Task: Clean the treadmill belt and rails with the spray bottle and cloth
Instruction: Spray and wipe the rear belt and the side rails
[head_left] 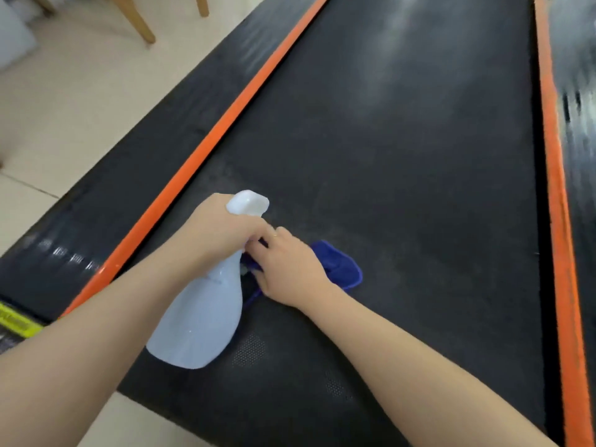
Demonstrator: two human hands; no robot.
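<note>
Fingers of left hand [225, 229] curl round neck of 1 pale spray bottle [201, 321], tilted over the belt [403, 156]; right hand [290, 269] presses 1 blue cloth [340, 266] flat on belt, fingers bent, grip unclear. 2 orange rails: left rail [206, 146], right rail [559, 201]. Beyond: tiled floor [74, 91], wooden legs [137, 21]. Hands hide part of cloth.

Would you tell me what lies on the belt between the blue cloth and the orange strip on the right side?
Nothing: in the head view, the stretch of black belt between the blue cloth and the right orange strip is bare.
</note>
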